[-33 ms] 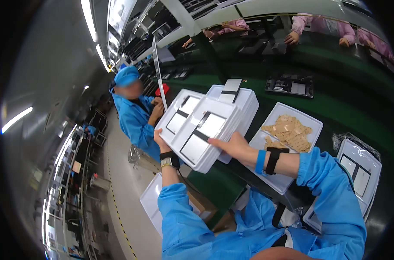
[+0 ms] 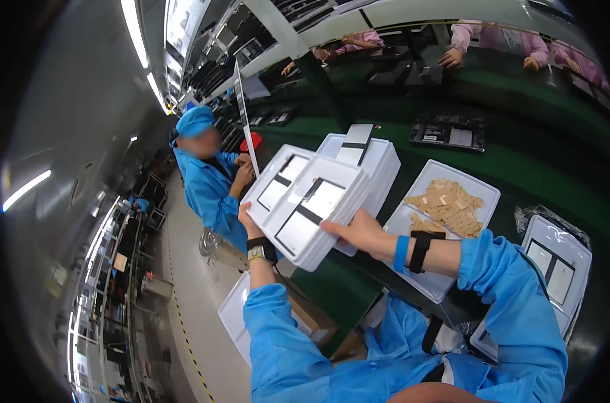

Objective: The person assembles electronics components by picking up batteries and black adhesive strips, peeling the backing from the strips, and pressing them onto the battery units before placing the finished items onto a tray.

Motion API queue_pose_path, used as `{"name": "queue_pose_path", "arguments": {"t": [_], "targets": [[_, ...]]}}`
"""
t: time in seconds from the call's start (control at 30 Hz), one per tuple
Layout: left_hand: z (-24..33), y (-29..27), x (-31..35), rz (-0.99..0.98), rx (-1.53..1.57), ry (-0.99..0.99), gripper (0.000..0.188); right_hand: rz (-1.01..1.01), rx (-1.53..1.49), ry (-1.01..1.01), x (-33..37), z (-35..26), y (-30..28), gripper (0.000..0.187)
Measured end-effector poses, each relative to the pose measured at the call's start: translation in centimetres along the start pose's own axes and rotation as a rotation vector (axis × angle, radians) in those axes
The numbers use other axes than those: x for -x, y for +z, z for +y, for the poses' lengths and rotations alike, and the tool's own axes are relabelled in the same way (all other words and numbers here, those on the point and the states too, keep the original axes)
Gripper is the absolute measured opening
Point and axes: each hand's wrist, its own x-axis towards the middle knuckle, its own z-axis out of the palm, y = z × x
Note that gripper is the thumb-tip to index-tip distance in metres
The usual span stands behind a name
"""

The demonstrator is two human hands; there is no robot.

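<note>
I hold a stack of white two-compartment plastic trays [image 2: 309, 257] between both hands, tilted above the green bench. In the top tray's compartments lie flat silver rectangular pieces [image 2: 321, 201] with black strips. My left hand [image 2: 246, 218] grips the stack's left side, most of its fingers hidden behind the tray. At the right side, my right hand [image 2: 360, 232] closes on the edge, with the thumb over the rim. Just behind is another stack of white trays [image 2: 383, 171], topped by a silver piece [image 2: 355, 143] with a black band.
On the right, a white tray [image 2: 487, 191] holds tan flat pieces [image 2: 446, 201]. Beyond it lies a black electronic assembly [image 2: 448, 133]. A plastic-wrapped tray [image 2: 581, 258] sits far right. One co-worker in blue [image 2: 211, 181] stands at left; pink-sleeved people [image 2: 496, 40] work across the bench.
The held stack of trays has shifted slightly down and to the left, with both hands still on it.
</note>
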Motion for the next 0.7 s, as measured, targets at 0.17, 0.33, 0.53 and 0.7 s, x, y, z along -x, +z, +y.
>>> {"name": "queue_pose_path", "arguments": {"t": [0.17, 0.33, 0.53, 0.7], "targets": [[-2.2, -7.0, -5.8, 0.108, -0.198, 0.016, 0.057, -0.151, -0.018, 0.156, -1.5, 1.2, -0.2, 0.055], [-3.1, -4.5, -9.0, -0.022, -0.067, -0.164, 0.056, -0.268, 0.113, -0.086, 0.1, -4.3, -1.9, 0.034], [-1.0, -3.7, -8.5, 0.167, -0.306, -0.112, 0.066, -0.389, 0.275, -0.095, 3.8, -8.9, -6.0, 0.025], [1.3, 4.4, 3.8, 0.289, -0.765, 0.378, 0.045, -0.441, 0.527, -0.018, 8.0, -6.4, -13.1, 0.02]]}}
